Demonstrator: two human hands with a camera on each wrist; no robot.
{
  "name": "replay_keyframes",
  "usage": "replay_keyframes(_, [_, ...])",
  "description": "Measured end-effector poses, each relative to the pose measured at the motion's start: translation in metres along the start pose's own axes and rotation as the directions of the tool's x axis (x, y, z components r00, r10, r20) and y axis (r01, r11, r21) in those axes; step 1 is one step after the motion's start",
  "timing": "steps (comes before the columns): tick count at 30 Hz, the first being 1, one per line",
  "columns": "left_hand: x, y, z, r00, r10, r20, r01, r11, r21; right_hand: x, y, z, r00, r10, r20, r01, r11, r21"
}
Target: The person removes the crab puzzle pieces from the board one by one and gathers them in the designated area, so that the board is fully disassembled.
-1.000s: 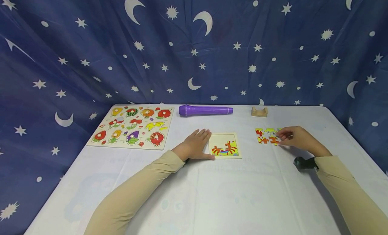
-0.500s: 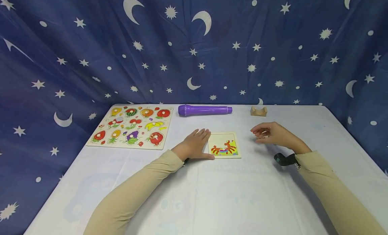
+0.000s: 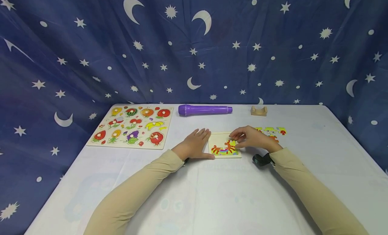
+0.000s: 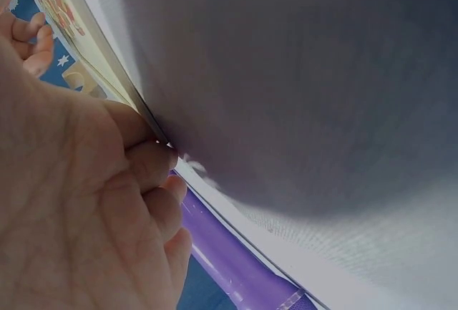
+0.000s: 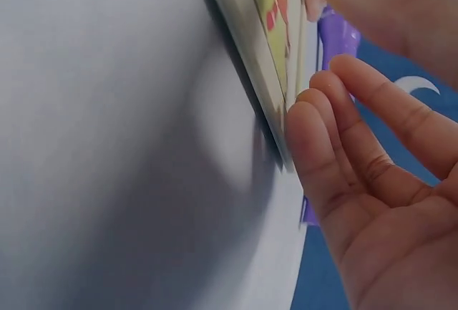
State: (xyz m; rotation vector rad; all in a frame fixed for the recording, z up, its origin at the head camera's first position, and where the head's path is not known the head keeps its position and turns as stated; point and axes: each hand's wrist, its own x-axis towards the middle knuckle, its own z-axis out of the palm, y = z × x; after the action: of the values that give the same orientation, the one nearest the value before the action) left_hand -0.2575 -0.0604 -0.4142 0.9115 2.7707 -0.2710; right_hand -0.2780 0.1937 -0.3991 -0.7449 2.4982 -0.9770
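Observation:
My left hand [image 3: 194, 144] lies with extended fingers along the left side of a small framed puzzle [image 3: 225, 157]; its thumb is at the bottom left corner. An orange animal picture fills the lower part of the frame, and bare wood shows above it. Over the frame's right edge is my right hand [image 3: 254, 138], fingers bent, thumb near the picture. In the right wrist view, bent fingers [image 5: 311, 134] are beside the frame [image 5: 250, 52]; whether a piece is between thumb and fingers cannot be seen. The left wrist view shows my left palm [image 4: 64, 195] against the frame's edge [image 4: 107, 52].
Several loose puzzle pieces [image 3: 269, 130] lie right of the frame, partly hidden by my right hand. A fruit peg board [image 3: 142, 128] is at the back left, a purple microphone-shaped object [image 3: 206, 110] at the back middle, and a small wooden holder [image 3: 259, 111] right of it.
My right hand has moved left from the loose pieces to the right side of the framed puzzle, uncovering some of those pieces. My left hand has stayed at the frame.

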Motion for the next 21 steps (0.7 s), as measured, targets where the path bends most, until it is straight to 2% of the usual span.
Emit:
replay_keyframes(8, [0.0004,-0.0001,-0.001,1.0,0.001,-0.001,-0.001,1.0,0.0,0.0095,-0.0057,0.0053,0.998,0.05,0.037,-0.048,0.998,-0.043])
replay_keyframes(21, [-0.0003,-0.0004,-0.0001,1.0,0.004,-0.007,-0.004,1.0,-0.002,0.0117,-0.0067,0.0068,0.997,0.047,0.063,-0.039,0.992,-0.123])
